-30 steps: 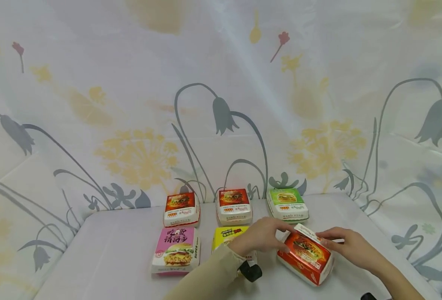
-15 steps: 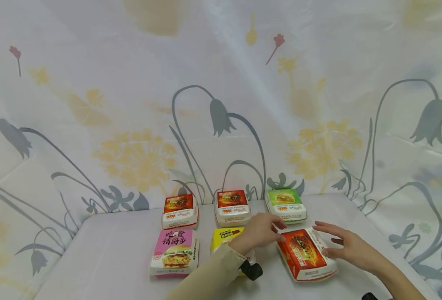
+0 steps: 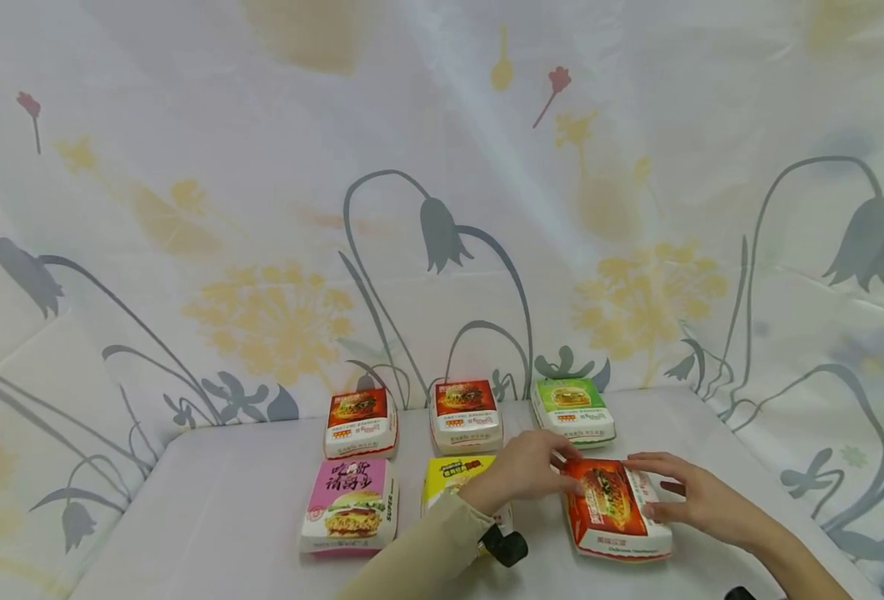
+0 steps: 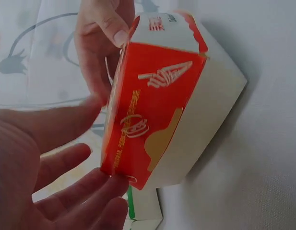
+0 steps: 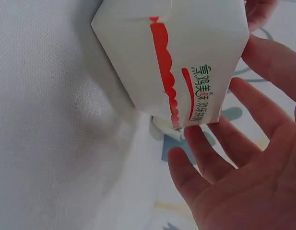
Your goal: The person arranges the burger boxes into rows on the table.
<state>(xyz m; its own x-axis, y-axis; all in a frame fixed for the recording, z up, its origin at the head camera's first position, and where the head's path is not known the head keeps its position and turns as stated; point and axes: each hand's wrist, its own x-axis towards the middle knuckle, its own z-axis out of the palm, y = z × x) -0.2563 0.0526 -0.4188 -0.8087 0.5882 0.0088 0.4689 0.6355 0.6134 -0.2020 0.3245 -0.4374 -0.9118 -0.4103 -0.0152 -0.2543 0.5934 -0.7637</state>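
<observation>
A red and white paper burger box (image 3: 614, 504) sits on the table at the right front, between the two hands. My left hand (image 3: 520, 471) reaches to its left side. In the left wrist view, the extended fingers (image 4: 85, 191) touch the red side's far end, and the thumb reaches toward the top edge. My right hand (image 3: 700, 500) lies along the box's right side, thumb near the top edge. In the right wrist view, its spread fingers (image 5: 224, 139) touch or nearly touch the white side's far end.
Behind stand two red and white boxes (image 3: 359, 421) (image 3: 466, 414) and a green one (image 3: 572, 408). At the front left are a pink box (image 3: 349, 506) and a yellow box (image 3: 442, 479) partly hidden by the left arm. A flowered curtain (image 3: 442, 308) hangs along the table's back edge.
The red and white box between the hands has turned from a slanted position until its printed front edge faces me. The hands shifted slightly with it. The other boxes stayed put.
</observation>
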